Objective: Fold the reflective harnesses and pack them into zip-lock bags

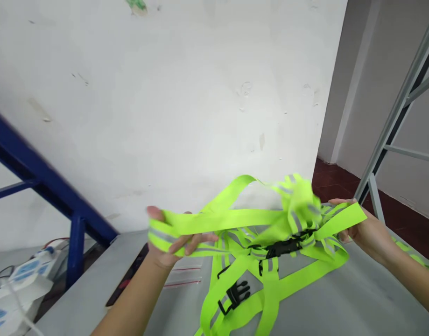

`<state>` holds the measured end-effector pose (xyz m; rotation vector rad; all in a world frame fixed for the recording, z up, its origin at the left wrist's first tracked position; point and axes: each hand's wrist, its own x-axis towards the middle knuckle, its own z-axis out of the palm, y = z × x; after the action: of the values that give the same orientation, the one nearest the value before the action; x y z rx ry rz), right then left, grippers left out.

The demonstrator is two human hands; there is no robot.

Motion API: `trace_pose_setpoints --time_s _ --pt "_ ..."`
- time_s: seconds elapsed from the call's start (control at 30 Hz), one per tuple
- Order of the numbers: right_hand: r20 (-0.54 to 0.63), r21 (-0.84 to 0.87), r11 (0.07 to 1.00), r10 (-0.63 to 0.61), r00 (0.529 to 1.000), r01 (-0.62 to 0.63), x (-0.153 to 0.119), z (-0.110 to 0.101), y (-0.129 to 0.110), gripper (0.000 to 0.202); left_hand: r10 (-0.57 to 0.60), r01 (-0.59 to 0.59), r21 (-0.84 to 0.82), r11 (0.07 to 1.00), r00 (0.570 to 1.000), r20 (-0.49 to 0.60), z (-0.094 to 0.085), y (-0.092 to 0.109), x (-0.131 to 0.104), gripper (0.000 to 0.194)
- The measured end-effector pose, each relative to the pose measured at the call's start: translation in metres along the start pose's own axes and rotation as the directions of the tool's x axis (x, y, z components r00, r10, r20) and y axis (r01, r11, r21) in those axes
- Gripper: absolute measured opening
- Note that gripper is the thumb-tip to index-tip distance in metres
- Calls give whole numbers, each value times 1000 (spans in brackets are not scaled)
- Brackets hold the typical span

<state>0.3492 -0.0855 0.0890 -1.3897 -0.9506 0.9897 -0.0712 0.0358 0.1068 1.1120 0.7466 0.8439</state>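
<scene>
Neon yellow-green webbing with grey reflective stripes (270, 280) lies in a tangled heap on the grey table (315, 312). My left hand (175, 240) is raised at the heap's left, fingers bent around a loop of the strap that stretches right. At the right, my right hand (357, 228) holds another strap end, its fingers partly behind the webbing. Between the hands a bunched, blurred part of the strap (301, 205) stands above the heap. A black buckle (238, 293) hangs at the front, and more black buckle parts (284, 247) show in the middle.
A dark phone-like object (128, 275) and a clear bag with red lines (182, 276) lie near my left forearm. White power strips with cables (28, 275) are at the far left. A blue metal frame (53, 186), a white wall (200, 102) and a grey metal frame (399, 112) stand around the table.
</scene>
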Motion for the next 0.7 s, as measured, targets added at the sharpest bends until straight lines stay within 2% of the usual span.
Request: trace_pose_setpoints --time_s 0.1,0.2,0.3,0.4,0.47,0.5,0.53,0.6,0.7 --pt "-57 109 994 -11 998 17 8 -3 5 34 4 -29 -259 965 995 -95 -1 -10 5 59" --pt "-133 174 981 -58 989 81 15 -10 10 28 26 -83 -343 936 986 -167 8 -11 3 57" --pt "-152 245 964 -67 986 104 17 -13 14 21 40 -135 -425 895 974 -224 17 -5 3 51" --pt "-87 314 949 37 996 -7 19 -16 20 11 -124 -99 -564 820 931 -345 22 1 8 28" --pt "-25 333 939 98 995 -84 23 -18 24 6 -240 -99 -646 757 878 -415 24 5 15 27" --pt "-5 341 934 120 993 -111 26 -19 27 5 -259 -129 -665 735 854 -452 24 6 19 29" --pt "6 351 927 141 990 -134 29 -19 29 7 -242 -178 -658 732 835 -494 25 6 24 30" --pt "12 379 908 187 982 -178 35 -15 33 15 -137 -238 -531 813 808 -572 25 3 36 34" --pt "68 423 871 247 967 -252 37 2 37 21 -26 -154 -258 954 813 -581 22 -16 55 43"
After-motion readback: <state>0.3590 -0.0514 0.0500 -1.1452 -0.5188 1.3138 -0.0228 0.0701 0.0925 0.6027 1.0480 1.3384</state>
